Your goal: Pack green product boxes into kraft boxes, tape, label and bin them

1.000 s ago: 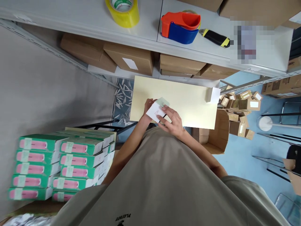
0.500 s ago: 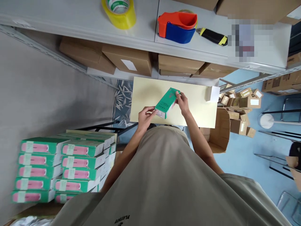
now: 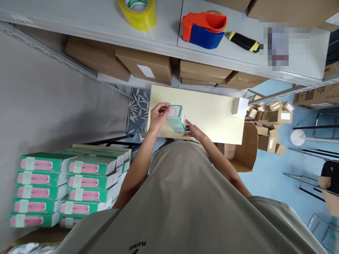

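Observation:
A small green, white and pink cardboard box (image 3: 176,119) is held over the pale yellow tabletop (image 3: 212,113), tilted, with a whitish end and a pale side showing. My left hand (image 3: 159,118) grips its upper left edge, the thumb and fingers closed on it. At its lower right corner my right hand (image 3: 194,132) holds it with the fingertips; part of those fingers is hidden by the box. A plain white box (image 3: 240,106) stands at the table's right end, apart from both hands.
Stacked green boxes with pink pictures (image 3: 84,181) stand at lower left. On the grey shelf (image 3: 164,26) lie yellow tape (image 3: 143,17), an orange and blue tape dispenser (image 3: 205,33) and a utility knife (image 3: 243,41). An open carton (image 3: 245,148) and small brown boxes (image 3: 278,114) are at right.
The box has been turned from its green face to its whitish end and pale side, and moved slightly left. My right hand has shifted down and left to its lower corner.

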`<action>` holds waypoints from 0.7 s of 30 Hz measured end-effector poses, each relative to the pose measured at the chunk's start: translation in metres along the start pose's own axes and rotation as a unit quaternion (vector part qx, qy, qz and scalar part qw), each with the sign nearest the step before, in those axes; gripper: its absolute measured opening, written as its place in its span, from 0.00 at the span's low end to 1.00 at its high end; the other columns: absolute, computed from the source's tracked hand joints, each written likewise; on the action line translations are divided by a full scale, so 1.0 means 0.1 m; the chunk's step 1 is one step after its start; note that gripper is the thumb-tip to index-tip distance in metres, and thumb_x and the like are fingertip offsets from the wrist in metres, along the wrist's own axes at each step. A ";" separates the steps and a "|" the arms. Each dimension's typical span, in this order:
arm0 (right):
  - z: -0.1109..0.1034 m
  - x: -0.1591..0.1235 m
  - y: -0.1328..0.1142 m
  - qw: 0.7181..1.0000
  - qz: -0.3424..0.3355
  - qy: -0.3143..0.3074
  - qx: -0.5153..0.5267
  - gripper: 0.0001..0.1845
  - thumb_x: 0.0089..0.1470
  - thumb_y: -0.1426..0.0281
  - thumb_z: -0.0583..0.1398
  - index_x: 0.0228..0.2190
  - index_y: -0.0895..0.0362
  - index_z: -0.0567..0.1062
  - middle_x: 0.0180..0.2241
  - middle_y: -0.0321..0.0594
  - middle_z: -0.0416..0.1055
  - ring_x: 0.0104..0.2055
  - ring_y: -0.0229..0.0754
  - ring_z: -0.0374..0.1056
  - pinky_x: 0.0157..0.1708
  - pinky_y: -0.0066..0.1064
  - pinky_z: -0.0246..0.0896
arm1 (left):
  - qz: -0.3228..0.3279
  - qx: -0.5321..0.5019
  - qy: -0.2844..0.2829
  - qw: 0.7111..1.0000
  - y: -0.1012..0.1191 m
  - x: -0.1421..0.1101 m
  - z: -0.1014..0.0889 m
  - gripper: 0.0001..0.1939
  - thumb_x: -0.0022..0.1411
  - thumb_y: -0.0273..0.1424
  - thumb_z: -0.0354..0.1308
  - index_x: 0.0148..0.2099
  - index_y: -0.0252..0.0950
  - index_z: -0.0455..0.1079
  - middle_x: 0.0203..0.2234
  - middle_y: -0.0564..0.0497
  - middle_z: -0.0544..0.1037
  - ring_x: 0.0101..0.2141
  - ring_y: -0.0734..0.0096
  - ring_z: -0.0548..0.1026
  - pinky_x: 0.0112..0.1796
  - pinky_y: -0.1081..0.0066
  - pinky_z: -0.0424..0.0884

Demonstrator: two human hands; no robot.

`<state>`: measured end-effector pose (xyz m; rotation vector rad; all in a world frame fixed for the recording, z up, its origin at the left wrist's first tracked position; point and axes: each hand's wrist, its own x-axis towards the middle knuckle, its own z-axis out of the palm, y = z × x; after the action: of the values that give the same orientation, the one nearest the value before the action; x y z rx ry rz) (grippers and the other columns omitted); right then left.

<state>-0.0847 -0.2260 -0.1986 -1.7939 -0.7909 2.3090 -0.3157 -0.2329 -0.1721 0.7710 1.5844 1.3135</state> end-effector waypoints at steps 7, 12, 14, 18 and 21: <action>0.13 0.15 -0.16 0.979 -0.118 0.086 -0.146 0.19 0.67 0.50 0.68 0.46 0.52 0.76 0.44 0.42 0.81 0.41 0.45 0.82 0.48 0.39 0.84 | -0.153 -0.020 0.146 0.977 -0.70 -0.33 -0.48 0.22 0.57 0.52 0.74 0.44 0.42 0.79 0.43 0.45 0.86 0.51 0.55 0.82 0.53 0.60 0.77; 0.60 0.62 -0.58 0.875 -0.178 0.131 -0.431 0.22 0.70 0.55 0.62 0.59 0.52 0.73 0.57 0.55 0.79 0.59 0.62 0.78 0.62 0.57 0.77 | -0.297 -0.121 0.154 0.935 -1.03 -0.33 -0.56 0.18 0.58 0.45 0.73 0.43 0.41 0.74 0.31 0.51 0.81 0.45 0.60 0.83 0.53 0.58 0.78; 0.81 0.88 -0.82 0.840 -0.181 0.122 -0.496 0.29 0.71 0.58 0.60 0.68 0.55 0.69 0.65 0.61 0.73 0.61 0.65 0.77 0.65 0.60 0.74 | -0.308 -0.148 0.147 0.928 -1.10 -0.26 -0.58 0.17 0.57 0.41 0.74 0.40 0.41 0.72 0.29 0.52 0.79 0.43 0.60 0.83 0.55 0.55 0.78; 1.19 1.42 -1.33 0.786 -0.190 0.089 -0.582 0.36 0.71 0.62 0.60 0.75 0.56 0.64 0.72 0.62 0.67 0.68 0.69 0.73 0.70 0.62 0.70 | -0.314 -0.207 0.137 0.916 -1.15 -0.03 -0.64 0.15 0.57 0.31 0.74 0.35 0.40 0.68 0.31 0.51 0.79 0.47 0.61 0.83 0.61 0.54 0.77; 1.38 1.77 -1.61 0.770 -0.178 0.082 -0.607 0.39 0.69 0.66 0.61 0.76 0.58 0.63 0.73 0.63 0.67 0.70 0.70 0.71 0.71 0.65 0.68 | -0.315 -0.242 0.134 0.908 -1.18 0.17 -0.68 0.15 0.60 0.24 0.71 0.34 0.41 0.65 0.33 0.50 0.78 0.50 0.62 0.83 0.64 0.55 0.76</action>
<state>-0.3014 -0.0639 -0.2552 -1.7716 -2.6758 1.2953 -0.3744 -0.2732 -0.2888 -0.2344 1.4410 1.2609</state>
